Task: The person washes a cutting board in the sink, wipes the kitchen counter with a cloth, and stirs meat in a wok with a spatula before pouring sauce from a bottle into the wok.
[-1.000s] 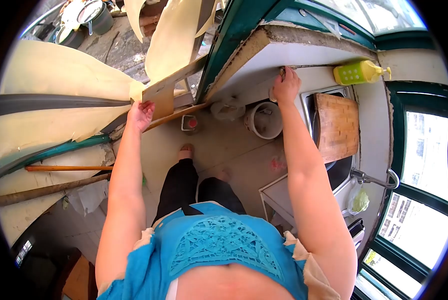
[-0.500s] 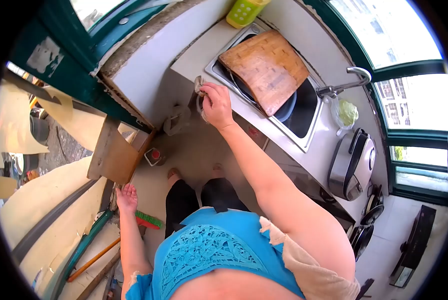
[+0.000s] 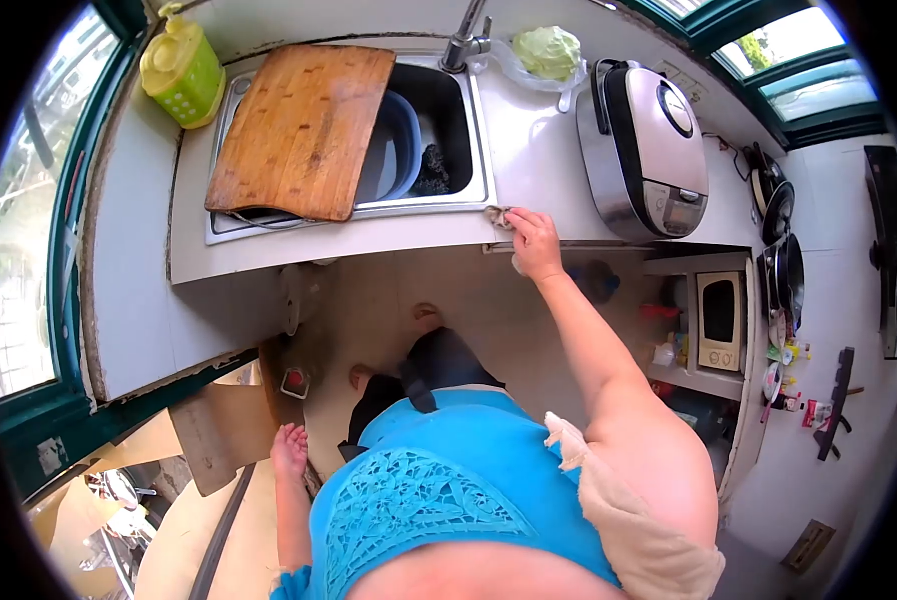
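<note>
My right hand (image 3: 536,243) is closed on a small greyish rag (image 3: 499,217), pressed to the front edge of the white counter (image 3: 531,150) beside the sink's right corner. Low at my side hangs my left hand (image 3: 290,452), holding nothing, its fingers loosely apart and slightly curled. A wooden cutting board (image 3: 304,130) lies across the left part of the metal sink (image 3: 481,165). Partly under the board, a blue basin (image 3: 406,145) stands in the sink with something dark beside it.
A rice cooker (image 3: 649,150) stands right of my right hand. Behind are a cabbage (image 3: 547,52) in a plastic bag and the faucet (image 3: 461,48). A yellow-green container (image 3: 183,75) occupies the left corner. A brown panel (image 3: 214,435) is near my left hand; pans (image 3: 787,275) are at right.
My view has turned toward the right. My right hand has carried the rag from the counter's left end to the right of the sink. My left hand still hangs low, holding nothing.
</note>
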The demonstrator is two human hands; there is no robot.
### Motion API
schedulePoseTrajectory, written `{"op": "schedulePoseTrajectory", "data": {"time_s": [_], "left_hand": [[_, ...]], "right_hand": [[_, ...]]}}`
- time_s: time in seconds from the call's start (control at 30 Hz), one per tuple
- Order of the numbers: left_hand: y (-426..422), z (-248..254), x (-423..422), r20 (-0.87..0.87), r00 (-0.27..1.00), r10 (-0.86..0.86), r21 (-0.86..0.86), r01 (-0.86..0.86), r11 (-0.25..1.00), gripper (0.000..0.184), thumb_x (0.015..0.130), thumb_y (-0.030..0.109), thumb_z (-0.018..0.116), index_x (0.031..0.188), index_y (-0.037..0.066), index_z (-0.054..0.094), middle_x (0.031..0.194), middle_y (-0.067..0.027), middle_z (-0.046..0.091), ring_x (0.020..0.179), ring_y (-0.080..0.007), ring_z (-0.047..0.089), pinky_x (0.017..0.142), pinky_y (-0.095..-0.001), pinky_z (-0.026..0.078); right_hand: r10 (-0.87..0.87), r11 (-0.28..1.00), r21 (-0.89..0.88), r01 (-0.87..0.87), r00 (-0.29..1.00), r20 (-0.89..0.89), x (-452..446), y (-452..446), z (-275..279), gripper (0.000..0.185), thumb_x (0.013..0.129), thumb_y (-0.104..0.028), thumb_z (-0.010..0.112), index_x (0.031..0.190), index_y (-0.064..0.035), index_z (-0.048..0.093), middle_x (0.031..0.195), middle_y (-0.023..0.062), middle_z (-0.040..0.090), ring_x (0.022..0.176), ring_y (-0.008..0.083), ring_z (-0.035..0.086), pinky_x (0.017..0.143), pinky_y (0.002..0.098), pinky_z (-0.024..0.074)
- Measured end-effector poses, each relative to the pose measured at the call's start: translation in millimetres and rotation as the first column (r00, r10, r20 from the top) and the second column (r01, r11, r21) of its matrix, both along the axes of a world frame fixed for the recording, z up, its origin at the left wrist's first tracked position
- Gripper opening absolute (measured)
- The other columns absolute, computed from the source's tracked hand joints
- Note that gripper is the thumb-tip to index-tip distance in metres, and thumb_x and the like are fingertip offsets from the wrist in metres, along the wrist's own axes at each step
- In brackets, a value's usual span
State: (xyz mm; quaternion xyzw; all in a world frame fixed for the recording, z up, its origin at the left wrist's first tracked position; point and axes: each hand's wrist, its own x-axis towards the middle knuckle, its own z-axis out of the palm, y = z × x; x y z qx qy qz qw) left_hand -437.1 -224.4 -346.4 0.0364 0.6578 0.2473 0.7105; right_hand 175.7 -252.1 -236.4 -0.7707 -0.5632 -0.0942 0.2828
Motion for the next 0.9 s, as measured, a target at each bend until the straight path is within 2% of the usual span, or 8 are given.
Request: {"op": "schedulePoseTrajectory", "data": {"time_s": [0.13, 0.23, 0.4, 0.53, 0.6, 0.63, 0.77, 0.9], "left_hand": [[21, 27, 69, -0.036, 0.989, -0.145, 0.044, 0.146, 0.988, 0.025, 0.092, 0.025, 0.048, 0.102, 0.003, 0.053, 0.087, -0.0111, 0.060, 0.072, -0.0186, 0.057, 0.062, -0.0254, 0.047], [27, 49, 115, -0.067, 0.972, -0.227, 0.048, 0.230, 0.972, 0.022, 0.090, 0.021, 0.051, 0.101, 0.002, 0.054, 0.086, -0.0112, 0.061, 0.073, -0.0191, 0.058, 0.063, -0.0263, 0.048], [21, 65, 165, -0.059, 0.946, -0.320, 0.028, 0.322, 0.946, 0.022, 0.090, 0.020, 0.050, 0.104, 0.003, 0.054, 0.086, -0.0110, 0.061, 0.074, -0.0191, 0.059, 0.066, -0.0272, 0.049], [19, 93, 190, -0.164, 0.888, -0.431, 0.039, 0.442, 0.896, 0.023, 0.093, 0.021, 0.046, 0.106, 0.003, 0.053, 0.089, -0.0104, 0.061, 0.076, -0.0173, 0.060, 0.067, -0.0260, 0.050], [17, 110, 193, -0.174, 0.892, -0.417, 0.082, 0.435, 0.897, 0.023, 0.094, 0.021, 0.044, 0.107, 0.003, 0.052, 0.089, -0.0100, 0.061, 0.076, -0.0167, 0.060, 0.067, -0.0255, 0.050], [15, 114, 190, -0.175, 0.895, -0.410, 0.091, 0.430, 0.898, 0.023, 0.094, 0.021, 0.044, 0.107, 0.003, 0.052, 0.090, -0.0102, 0.061, 0.077, -0.0167, 0.060, 0.067, -0.0254, 0.050], [4, 120, 180, -0.196, 0.888, -0.416, 0.085, 0.438, 0.895, 0.023, 0.093, 0.021, 0.046, 0.106, 0.003, 0.052, 0.090, -0.0110, 0.062, 0.077, -0.0179, 0.061, 0.067, -0.0259, 0.051], [9, 94, 158, -0.185, 0.860, -0.475, 0.062, 0.493, 0.868, 0.021, 0.093, 0.020, 0.047, 0.105, 0.003, 0.053, 0.089, -0.0107, 0.062, 0.075, -0.0177, 0.061, 0.067, -0.0258, 0.051]], "right_hand": [[-0.352, 0.914, 0.138, 0.382, 0.915, -0.199, 56, -24, -6, 0.025, 0.073, -0.001, 0.051, 0.094, -0.0057, 0.064, 0.102, 0.0101, 0.062, 0.090, 0.0299, 0.054, 0.083, 0.0388, 0.0422], [-0.524, 0.847, 0.064, 0.528, 0.849, -0.070, 44, 6, -28, 0.026, 0.070, -0.003, 0.051, 0.095, -0.0077, 0.059, 0.104, 0.0109, 0.054, 0.097, 0.0321, 0.048, 0.088, 0.0409, 0.0381], [-0.165, 0.972, 0.074, 0.224, 0.870, -0.464, 79, 74, -21, 0.018, 0.071, -0.003, 0.051, 0.086, -0.0085, 0.061, 0.101, 0.0092, 0.058, 0.097, 0.0302, 0.050, 0.087, 0.0409, 0.0388], [-0.397, 0.855, 0.216, 0.471, 0.863, -0.313, 149, 183, 0, 0.021, 0.077, -0.010, 0.049, 0.091, -0.0119, 0.064, 0.104, 0.0059, 0.059, 0.099, 0.0286, 0.050, 0.086, 0.0397, 0.0390], [-0.491, 0.859, 0.009, 0.512, 0.829, -0.269, 167, 208, -20, 0.023, 0.077, -0.013, 0.048, 0.093, -0.0130, 0.064, 0.108, 0.0040, 0.058, 0.102, 0.0288, 0.049, 0.085, 0.0412, 0.0383], [-0.487, 0.843, 0.161, 0.513, 0.856, -0.175, 166, 211, -34, 0.023, 0.074, -0.012, 0.051, 0.092, -0.0150, 0.065, 0.108, 0.0021, 0.060, 0.102, 0.0274, 0.050, 0.083, 0.0433, 0.0385], [0.015, 0.982, 0.183, 0.038, 0.959, -0.283, 127, 155, -27, 0.016, 0.066, -0.009, 0.054, 0.077, -0.0166, 0.063, 0.088, -0.0001, 0.062, 0.092, 0.0257, 0.054, 0.078, 0.0418, 0.0401], [0.120, 0.992, 0.083, -0.098, 0.935, -0.334, 53, 45, -13, 0.011, 0.062, -0.006, 0.055, 0.063, -0.0165, 0.055, 0.079, -0.0035, 0.058, 0.084, 0.0223, 0.051, 0.072, 0.0376, 0.0359]]}}
